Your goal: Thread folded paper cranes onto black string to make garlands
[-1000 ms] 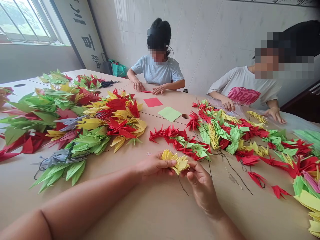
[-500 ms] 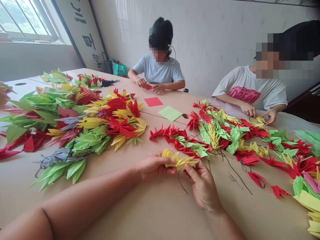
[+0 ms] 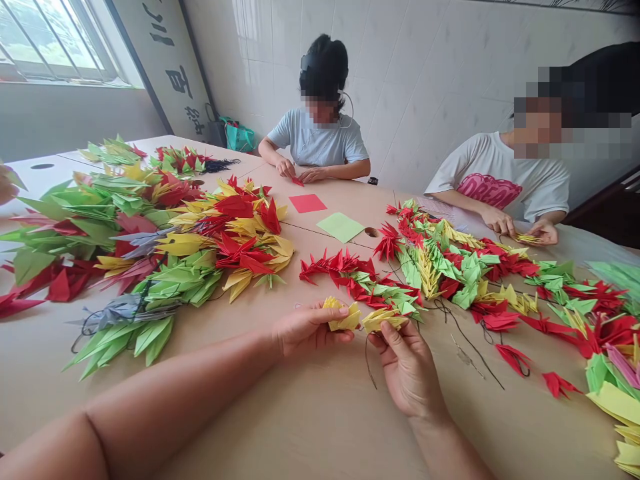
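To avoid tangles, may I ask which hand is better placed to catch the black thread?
Right hand: it is beside the black thread; the left hand, holding a yellow paper crane, is farther.

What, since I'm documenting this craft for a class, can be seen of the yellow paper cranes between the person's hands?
The yellow paper cranes are small folded pieces of matt-looking paper with sharp pointed tips, stacked closely together. They form two bunches with a small gap between them: the left hand pinches one, and the right hand pinches the other. A thin dark cord curves down below them. Whether the two bunches are joined cannot be seen.
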A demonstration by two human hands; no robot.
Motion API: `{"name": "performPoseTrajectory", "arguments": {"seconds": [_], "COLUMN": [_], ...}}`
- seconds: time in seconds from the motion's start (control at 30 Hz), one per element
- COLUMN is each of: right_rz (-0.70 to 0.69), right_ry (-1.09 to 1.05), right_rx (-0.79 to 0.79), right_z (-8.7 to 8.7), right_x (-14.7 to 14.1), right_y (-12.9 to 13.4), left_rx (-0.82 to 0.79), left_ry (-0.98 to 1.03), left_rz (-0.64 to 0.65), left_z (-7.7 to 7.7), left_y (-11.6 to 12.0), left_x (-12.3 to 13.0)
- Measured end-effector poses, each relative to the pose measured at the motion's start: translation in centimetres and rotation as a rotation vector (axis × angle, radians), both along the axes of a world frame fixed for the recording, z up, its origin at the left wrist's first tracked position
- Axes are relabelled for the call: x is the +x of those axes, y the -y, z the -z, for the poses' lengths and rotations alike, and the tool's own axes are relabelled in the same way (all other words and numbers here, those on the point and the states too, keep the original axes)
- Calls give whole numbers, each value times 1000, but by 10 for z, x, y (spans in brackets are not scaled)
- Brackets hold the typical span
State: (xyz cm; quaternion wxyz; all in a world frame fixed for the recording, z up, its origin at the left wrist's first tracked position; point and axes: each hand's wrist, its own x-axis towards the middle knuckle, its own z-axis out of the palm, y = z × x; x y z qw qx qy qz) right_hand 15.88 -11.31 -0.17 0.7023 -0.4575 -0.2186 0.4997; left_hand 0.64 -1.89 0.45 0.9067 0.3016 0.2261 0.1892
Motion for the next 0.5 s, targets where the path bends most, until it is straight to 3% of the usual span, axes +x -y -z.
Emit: {"name": "performPoseTrajectory", "arguments": {"seconds": [0.2,0.5], "right_rz": [41,-45], "right_ry": [210,443], "right_rx": [81,84], "right_z": [1,13], "right_x": [-2,1], "right_y": [3,3], "left_rx": [172,190], "left_ry": [-66,-72], "left_rz": [44,98], "left_z": [3,4], "left_y": [2,2], "left_x": [1,1]}}
